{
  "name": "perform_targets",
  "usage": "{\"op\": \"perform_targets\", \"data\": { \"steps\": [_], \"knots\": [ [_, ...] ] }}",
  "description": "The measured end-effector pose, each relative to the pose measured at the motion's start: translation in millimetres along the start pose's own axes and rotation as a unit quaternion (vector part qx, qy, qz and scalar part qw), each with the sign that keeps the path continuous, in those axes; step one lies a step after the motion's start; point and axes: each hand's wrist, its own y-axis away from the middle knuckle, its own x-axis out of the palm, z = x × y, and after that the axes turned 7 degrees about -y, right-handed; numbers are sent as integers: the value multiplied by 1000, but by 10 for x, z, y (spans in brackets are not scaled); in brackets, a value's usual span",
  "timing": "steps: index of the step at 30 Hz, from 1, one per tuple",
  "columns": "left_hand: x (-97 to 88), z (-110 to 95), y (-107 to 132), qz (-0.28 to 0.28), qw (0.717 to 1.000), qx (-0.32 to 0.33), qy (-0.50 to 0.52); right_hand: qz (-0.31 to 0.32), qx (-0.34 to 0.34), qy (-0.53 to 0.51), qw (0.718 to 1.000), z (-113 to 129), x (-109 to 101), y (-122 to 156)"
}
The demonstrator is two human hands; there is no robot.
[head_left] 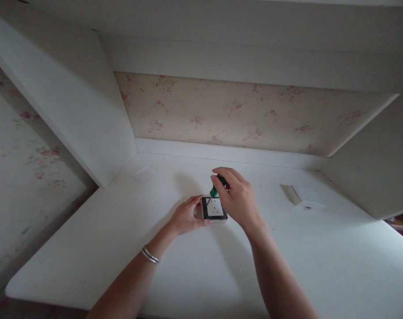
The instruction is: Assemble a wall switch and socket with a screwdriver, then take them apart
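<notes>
A wall socket with a white face and a dark frame sits on a white box on the desk, its holes facing up. My left hand grips the socket from its left side, fingers at the back edge and thumb at the front. In my right hand is a screwdriver with a green handle. Its shaft slants down to the left, and the tip meets the left part of the dark frame. My right fingers wrap the handle and hide its upper part.
On the white desk, a flat white square plate lies at the back left. A white box-like piece rests at the right. Side panels and a floral-papered back wall enclose the desk, with a shelf overhead.
</notes>
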Motion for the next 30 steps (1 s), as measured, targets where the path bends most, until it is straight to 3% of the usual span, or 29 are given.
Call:
{"op": "perform_targets", "data": {
  "steps": [4, 11, 15, 20, 23, 27, 30],
  "knots": [
    [-2, 12, -2, 10, 1000, 8, -3, 55, 14, -25, 998, -25, -85, 4],
    [-11, -3, 3, 7, 1000, 4, 10, 38, 93, 52, 994, -61, -51, 7],
    [-25, -17, -1, 5, 1000, 22, 3, 54, 92, 46, 993, -21, -39, 3],
    [-26, -26, -7, -4, 1000, 29, 0, 133, 67, 75, 986, 116, -134, -69],
    [-28, -35, -9, -5, 1000, 12, 7, 194, 71, 189, 960, 218, -160, -205],
    [-34, -33, -2, -2, 1000, 7, 16, 264, 93, 336, 899, 265, -141, -464],
    [-32, -11, 6, 0, 1000, 4, 7, 315, 74, 359, 875, 218, -159, -650]
  ]
}}
